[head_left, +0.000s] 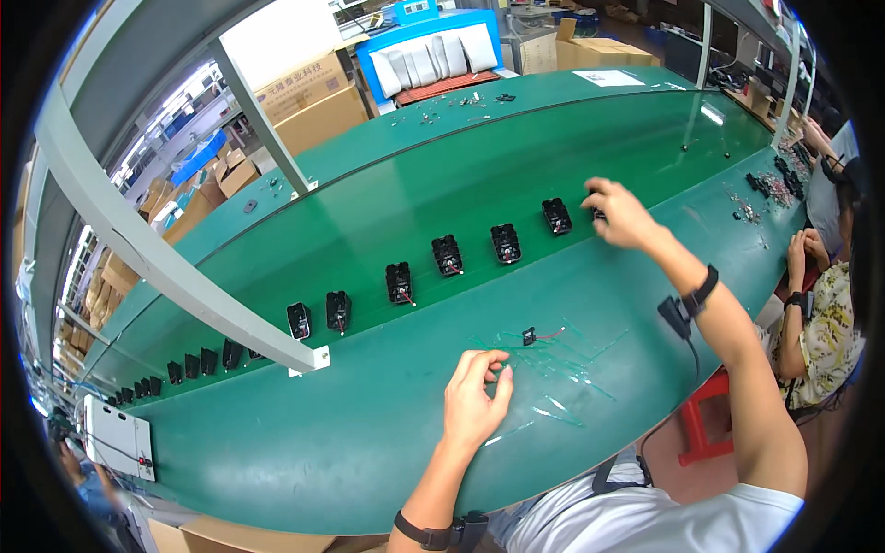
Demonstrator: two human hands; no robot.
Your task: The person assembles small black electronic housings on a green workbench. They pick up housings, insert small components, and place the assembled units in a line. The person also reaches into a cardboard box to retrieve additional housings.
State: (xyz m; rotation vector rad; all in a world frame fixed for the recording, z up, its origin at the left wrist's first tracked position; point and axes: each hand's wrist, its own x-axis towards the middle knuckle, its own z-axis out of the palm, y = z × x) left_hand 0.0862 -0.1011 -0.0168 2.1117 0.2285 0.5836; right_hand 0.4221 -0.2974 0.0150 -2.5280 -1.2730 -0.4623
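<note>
On a green belt, I count six black housings between the right hand and a grey post, plus a seventh housing partly hidden beneath that hand, by the belt's near edge; those past the post are too small for me to count surely. The right fingers, bent and slightly spread, meet the seventh, though whether they grip it I cannot tell. Over the workbench, the left hand is half curled, its hold unclear, near one small black part, red lead pointing right, among green strips. The six housings' long axes run across the belt, wired ends toward its near edge
</note>
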